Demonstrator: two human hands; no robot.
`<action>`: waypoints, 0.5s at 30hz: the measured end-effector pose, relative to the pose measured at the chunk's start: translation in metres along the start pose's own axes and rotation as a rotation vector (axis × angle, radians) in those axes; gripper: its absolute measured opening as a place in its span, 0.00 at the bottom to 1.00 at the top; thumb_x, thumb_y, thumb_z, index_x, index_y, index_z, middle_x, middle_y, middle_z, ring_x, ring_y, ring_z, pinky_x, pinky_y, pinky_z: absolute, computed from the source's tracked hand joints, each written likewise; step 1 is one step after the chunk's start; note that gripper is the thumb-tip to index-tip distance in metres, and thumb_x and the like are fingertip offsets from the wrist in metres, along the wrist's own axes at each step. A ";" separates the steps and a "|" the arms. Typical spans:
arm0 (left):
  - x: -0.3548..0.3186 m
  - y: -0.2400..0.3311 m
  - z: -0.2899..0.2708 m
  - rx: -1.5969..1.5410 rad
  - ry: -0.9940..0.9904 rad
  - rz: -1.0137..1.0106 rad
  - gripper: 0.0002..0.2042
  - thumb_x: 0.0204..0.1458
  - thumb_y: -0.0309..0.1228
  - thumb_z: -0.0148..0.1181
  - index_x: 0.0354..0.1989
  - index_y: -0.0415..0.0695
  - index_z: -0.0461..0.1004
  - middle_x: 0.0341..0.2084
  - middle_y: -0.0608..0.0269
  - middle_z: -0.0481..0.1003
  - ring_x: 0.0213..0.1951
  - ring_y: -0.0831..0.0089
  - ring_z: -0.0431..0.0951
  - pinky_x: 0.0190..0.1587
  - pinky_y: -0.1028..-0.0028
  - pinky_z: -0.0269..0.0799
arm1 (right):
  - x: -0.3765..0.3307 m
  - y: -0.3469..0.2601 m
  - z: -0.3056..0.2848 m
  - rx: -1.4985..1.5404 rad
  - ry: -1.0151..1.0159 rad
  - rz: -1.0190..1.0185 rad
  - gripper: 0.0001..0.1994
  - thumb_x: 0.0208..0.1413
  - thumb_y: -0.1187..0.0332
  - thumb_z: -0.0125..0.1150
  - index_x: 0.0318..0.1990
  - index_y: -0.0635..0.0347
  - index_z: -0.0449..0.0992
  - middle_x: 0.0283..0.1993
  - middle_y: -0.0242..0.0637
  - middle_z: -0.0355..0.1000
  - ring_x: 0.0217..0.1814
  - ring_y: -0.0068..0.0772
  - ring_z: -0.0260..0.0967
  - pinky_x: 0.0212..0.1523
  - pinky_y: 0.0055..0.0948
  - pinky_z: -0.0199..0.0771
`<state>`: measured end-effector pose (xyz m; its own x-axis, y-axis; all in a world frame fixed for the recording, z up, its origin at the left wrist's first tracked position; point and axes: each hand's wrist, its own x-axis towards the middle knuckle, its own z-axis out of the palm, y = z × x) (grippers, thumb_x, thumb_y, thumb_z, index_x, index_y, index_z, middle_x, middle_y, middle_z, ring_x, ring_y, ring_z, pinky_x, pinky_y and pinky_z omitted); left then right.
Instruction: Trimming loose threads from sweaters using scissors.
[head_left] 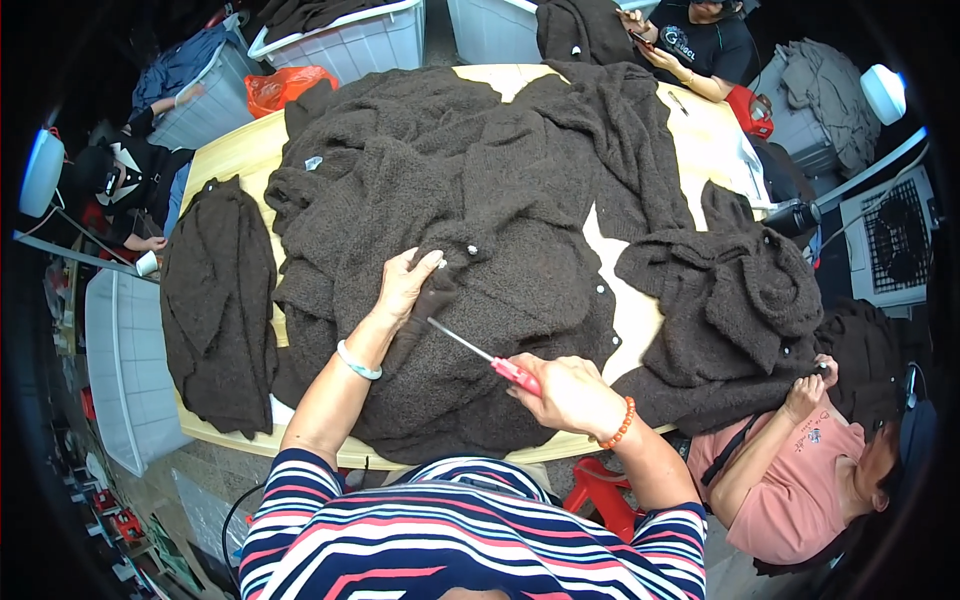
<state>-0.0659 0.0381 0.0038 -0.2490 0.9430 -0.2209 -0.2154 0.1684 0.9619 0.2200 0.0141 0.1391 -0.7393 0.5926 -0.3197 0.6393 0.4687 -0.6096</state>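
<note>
Left hand [403, 285] pinching fuzzy brown knit garment [520, 285] by round button [441, 263], right hand [572, 396] wrapped around thin, red-handled metal tool [516, 373]

The knit [520, 270] is rough, matt, woolly cloth (its pale buttons [600, 289] look smooth). The tool [494, 359] is part bare metal, part glossy plastic. Toward three o'clock, the table [640, 325] shows smooth pale wood; toward eleven, a bag [290, 90] of thin, shiny plastic; at nine, a matt plastic bin [130, 370].
</note>
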 end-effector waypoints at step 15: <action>0.065 0.030 0.045 0.466 -0.216 0.071 0.13 0.49 0.31 0.70 0.38 0.33 0.80 0.29 0.66 0.79 0.31 0.78 0.76 0.37 0.75 0.73 | -0.004 0.033 -0.022 -0.039 0.317 0.297 0.14 0.58 0.59 0.60 0.48 0.55 0.73 0.30 0.50 0.76 0.35 0.58 0.76 0.39 0.49 0.75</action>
<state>-0.0463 0.1172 0.0254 -0.0365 0.9862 -0.1613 0.2504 0.1653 0.9539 0.2487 0.0415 0.1362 -0.4246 0.8743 -0.2352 0.8265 0.2682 -0.4950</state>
